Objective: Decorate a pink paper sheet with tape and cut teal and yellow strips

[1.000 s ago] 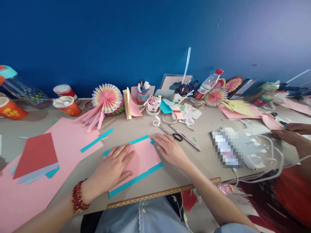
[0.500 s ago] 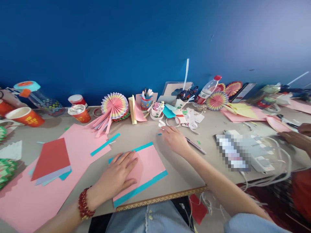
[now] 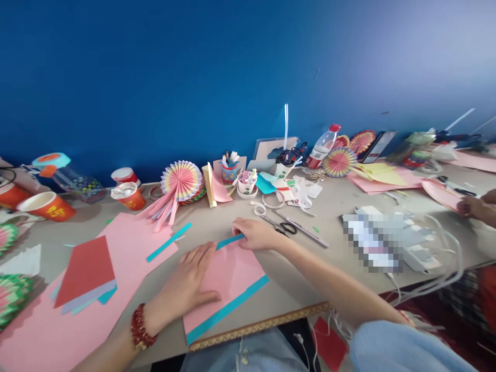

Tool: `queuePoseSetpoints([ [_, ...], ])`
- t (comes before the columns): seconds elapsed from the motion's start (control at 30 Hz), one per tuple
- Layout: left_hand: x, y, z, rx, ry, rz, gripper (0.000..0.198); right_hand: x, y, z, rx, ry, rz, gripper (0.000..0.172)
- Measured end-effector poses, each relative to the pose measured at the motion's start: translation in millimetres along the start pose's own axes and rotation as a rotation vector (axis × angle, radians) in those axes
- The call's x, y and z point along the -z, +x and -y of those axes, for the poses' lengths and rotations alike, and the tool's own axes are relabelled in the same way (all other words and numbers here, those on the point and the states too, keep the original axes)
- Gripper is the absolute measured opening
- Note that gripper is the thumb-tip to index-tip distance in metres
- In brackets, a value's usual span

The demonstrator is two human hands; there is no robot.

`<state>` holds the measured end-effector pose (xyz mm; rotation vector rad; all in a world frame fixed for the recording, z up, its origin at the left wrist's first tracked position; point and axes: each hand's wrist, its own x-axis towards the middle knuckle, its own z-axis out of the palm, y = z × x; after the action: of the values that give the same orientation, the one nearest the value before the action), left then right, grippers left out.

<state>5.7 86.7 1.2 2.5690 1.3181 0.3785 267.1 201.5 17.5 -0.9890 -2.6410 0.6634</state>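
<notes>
A pink paper sheet (image 3: 232, 271) with a blue strip (image 3: 228, 307) along its near edge and another blue strip (image 3: 229, 241) along its far edge lies before me at the table's front. My left hand (image 3: 194, 276) rests flat on the sheet's left part, fingers stretched out. At the far right corner, my right hand (image 3: 253, 235) has its fingers curled and pinched on the paper's edge, by the end of the far strip; the fingertips are partly hidden. Just beyond it are scissors (image 3: 287, 227) with black handles and a grey pen (image 3: 306, 230).
Large pink paper (image 3: 135, 258) on the left bears red paper (image 3: 87, 268) and a loose blue strip (image 3: 168, 243). A paper fan (image 3: 182, 181), cups (image 3: 128, 195) and a bottle (image 3: 323, 147) line the wall. A phone (image 3: 372, 243) and power strip (image 3: 414, 248) lie right, near another person's hand (image 3: 480, 206).
My right hand has moved left and nearer, from the table beyond the sheet onto its far right corner, and its fingers have curled. The scissors have come into view. My left hand stays on the sheet.
</notes>
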Motion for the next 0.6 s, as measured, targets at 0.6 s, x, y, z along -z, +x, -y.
queuePoseSetpoints([
  [0.6,7.4,29,8,0.612,-1.342,-0.065,0.043,32,-124,-40,-0.513,-0.189,-0.398,0.02],
])
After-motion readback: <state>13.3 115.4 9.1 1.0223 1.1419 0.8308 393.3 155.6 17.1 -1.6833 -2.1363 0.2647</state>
